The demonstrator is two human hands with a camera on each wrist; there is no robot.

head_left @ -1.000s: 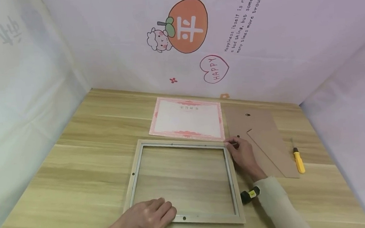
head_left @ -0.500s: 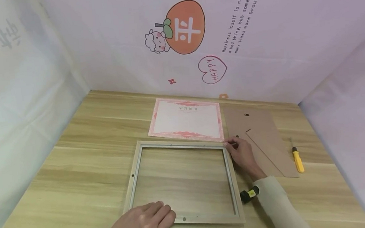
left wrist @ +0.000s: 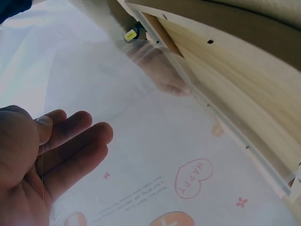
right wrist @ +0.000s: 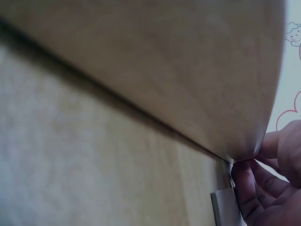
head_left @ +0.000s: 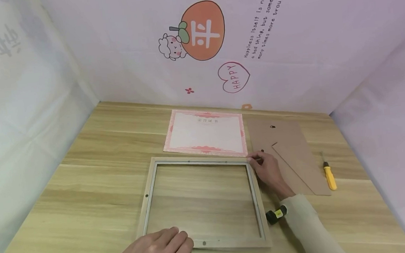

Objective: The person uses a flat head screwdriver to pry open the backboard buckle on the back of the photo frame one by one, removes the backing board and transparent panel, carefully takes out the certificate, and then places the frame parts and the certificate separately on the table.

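A pale wooden picture frame (head_left: 147, 196) lies face down on the table, its inner ledge showing. Over it is a clear plastic sheet (left wrist: 136, 122), hard to make out from the head but reflecting the wall print in the left wrist view. My left hand (head_left: 158, 251) pinches the sheet's near edge between thumb and fingers, above the frame's near left corner. At the far right corner, my right hand (head_left: 268, 171) pinches the sheet's other end. The right wrist view shows the sheet (right wrist: 188, 70) bowed up, mirroring the wood.
A pink-bordered certificate (head_left: 204, 134) lies behind the frame. On the right are a brown backing board (head_left: 282, 136) with a stand flap and a yellow-handled screwdriver (head_left: 330, 178). Cloth walls (head_left: 130, 68) close off the table's back and sides.
My left hand has shifted slightly toward me and left, still pinching the sheet. The right hand stays at the frame's far right corner. The head view has moved a little.
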